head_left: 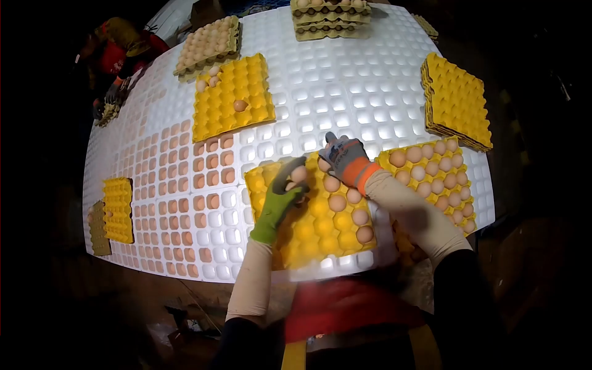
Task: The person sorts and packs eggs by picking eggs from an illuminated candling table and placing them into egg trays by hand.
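Note:
A yellow egg tray [308, 231] lies in front of me, with brown eggs [337, 203] in its right-hand cups and bare cups at lower left. My left hand [285, 196], in a green and grey glove, is closed around an egg [298, 174] above the tray's left part. My right hand [346, 161], in a grey glove with an orange cuff, is over the tray's top right corner, beside another egg [324, 164]. Its fingers are bent, and what lies under them is hidden. To the right, a fuller yellow tray [384, 159] of eggs sits partly under my right forearm.
White moulded trays [314, 102] cover the table, many cups at left holding eggs. A yellow tray [231, 86] with a few eggs, stacked yellow trays [457, 102], and egg stacks [331, 29] stand farther back. Another person's gloved hands [113, 95] are at far left.

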Demonstrator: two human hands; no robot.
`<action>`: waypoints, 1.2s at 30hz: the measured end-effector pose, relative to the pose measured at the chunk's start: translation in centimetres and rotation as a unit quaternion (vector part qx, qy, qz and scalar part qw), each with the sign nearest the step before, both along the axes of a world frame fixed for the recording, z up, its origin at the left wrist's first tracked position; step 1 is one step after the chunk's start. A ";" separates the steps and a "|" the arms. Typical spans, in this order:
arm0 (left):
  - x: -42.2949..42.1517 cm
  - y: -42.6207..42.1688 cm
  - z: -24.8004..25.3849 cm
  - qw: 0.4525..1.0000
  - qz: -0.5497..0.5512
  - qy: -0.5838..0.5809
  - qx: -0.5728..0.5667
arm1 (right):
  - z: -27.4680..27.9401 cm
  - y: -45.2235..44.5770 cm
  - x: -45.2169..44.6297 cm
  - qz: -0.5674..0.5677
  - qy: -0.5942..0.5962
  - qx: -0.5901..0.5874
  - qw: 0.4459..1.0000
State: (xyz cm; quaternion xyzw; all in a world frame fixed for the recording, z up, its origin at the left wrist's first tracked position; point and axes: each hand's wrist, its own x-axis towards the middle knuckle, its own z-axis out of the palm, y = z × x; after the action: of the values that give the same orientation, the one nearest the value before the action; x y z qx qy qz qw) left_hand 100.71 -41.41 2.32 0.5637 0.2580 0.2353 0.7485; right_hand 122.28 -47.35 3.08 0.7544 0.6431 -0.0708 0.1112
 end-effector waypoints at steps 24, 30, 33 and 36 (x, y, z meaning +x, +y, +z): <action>-23.5 1.9 1.6 0.786 0.305 0.382 0.378 | 3.9 1.2 -13.4 -0.147 0.689 0.053 0.708; -29.0 5.9 -1.5 0.628 0.178 0.654 0.382 | -2.0 12.3 -28.7 0.089 0.232 0.030 0.968; -31.2 4.4 -1.1 0.690 0.221 0.582 0.368 | -3.6 12.3 -29.9 0.113 0.232 0.061 0.964; -34.1 0.5 -1.8 0.795 0.336 0.407 0.297 | -4.6 10.7 -31.1 0.132 0.363 0.110 0.916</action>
State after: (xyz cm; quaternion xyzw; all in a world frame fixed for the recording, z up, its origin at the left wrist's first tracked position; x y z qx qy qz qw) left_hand 66.61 -40.90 0.50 0.6799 0.6296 0.2862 0.2438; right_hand 91.16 -36.67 -1.51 0.5922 0.7368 -0.2532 -0.2056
